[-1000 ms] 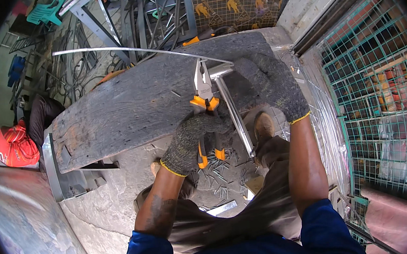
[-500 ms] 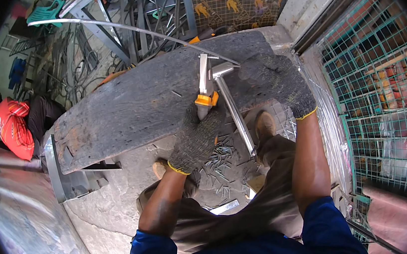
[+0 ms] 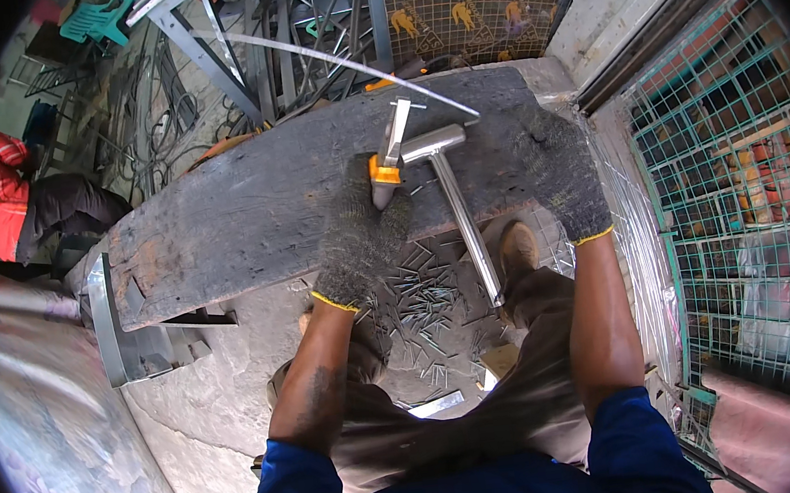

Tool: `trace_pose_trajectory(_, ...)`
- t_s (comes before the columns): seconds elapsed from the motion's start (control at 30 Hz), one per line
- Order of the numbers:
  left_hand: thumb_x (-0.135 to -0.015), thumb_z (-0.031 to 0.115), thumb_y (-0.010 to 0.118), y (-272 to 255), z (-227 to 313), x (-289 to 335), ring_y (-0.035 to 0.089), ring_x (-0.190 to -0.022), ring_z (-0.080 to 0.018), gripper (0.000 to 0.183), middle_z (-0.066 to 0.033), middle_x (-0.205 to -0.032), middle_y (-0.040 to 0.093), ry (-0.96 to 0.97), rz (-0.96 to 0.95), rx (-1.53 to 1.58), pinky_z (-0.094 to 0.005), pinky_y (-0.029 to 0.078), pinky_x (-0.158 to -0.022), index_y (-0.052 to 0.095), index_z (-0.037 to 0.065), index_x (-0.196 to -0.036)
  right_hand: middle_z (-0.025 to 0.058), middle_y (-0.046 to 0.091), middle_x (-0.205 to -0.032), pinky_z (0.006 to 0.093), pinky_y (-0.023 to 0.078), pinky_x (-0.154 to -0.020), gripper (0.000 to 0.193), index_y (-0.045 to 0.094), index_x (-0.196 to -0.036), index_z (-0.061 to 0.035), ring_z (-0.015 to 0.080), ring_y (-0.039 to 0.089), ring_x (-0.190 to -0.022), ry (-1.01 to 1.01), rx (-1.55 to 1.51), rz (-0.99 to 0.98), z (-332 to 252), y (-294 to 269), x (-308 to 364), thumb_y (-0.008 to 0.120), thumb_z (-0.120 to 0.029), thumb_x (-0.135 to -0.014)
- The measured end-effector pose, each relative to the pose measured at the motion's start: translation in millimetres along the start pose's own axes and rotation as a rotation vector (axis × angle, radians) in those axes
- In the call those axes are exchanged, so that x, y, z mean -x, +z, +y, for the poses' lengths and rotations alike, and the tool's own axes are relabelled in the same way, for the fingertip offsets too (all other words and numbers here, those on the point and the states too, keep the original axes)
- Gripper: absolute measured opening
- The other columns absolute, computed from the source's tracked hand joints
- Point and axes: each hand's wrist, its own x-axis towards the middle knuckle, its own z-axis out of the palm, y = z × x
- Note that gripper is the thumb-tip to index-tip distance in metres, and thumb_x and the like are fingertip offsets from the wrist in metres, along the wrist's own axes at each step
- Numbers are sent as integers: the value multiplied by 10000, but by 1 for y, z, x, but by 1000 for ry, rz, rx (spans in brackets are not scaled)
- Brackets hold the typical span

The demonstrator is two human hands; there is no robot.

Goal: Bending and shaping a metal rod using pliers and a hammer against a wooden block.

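My grey-knit-gloved left hand (image 3: pixel 363 221) closes round orange-collared steel pliers (image 3: pixel 387 171), nose toward twelve o'clock over the blackened wooden bench (image 3: pixel 236 216), presumably for reach. A long silver metal rod (image 3: pixel 335 58) slants from ten to two; whether my grey-gloved right hand (image 3: pixel 562 169), at three, grips anything, I cannot tell.

Dark wooden board (image 3: pixel 218 228): wide open strip left of the left hand (image 3: pixel 355 236), passable from where I watch. Between it and the right hand (image 3: pixel 564 174), a T-shaped metal hammer (image 3: pixel 465 219) obstructs, handle overhanging the near edge. Pliers (image 3: pixel 386 171) crowd its head. Slanting rod (image 3: pixel 334 57) crosses the far edge. Green mesh (image 3: pixel 738 178) bounds right side.
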Motion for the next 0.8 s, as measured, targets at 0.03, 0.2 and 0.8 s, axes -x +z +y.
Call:
trace_pose_trajectory(0.03, -932, 93, 590, 16, -24, 5, 674, -913, -231, 373, -100, -1016, 673, 3, 32, 210, -329, 532, -764, 488, -1, -1279, 151, 699, -1043, 384, 515, -862, 288, 699, -1109, -61, 353, 653, -965, 29, -74, -4, -1, 6, -1, 636, -285, -939)
trace_pose_trajectory(0.2, -913, 120, 629, 21, 11, 9, 677, -951, -225, 357, -104, -1043, 678, -386, -356, 1036, -314, 544, -853, 552, -26, -1230, 128, 688, -1071, 339, 511, -851, 247, 664, -1134, 1, 243, 641, -966, -17, -215, 131, 19, 18, -4, 619, -132, -931)
trace_pose_trajectory(0.8, -893, 170, 662, 27, 9, 24, 658, -983, -198, 350, -111, -1073, 665, -427, -514, 1272, -325, 537, -868, 596, -20, -1179, 156, 700, -1059, 383, 521, -851, 335, 705, -1078, -52, 323, 668, -963, -104, -7, 60, 6, 24, -2, 650, -345, -925)
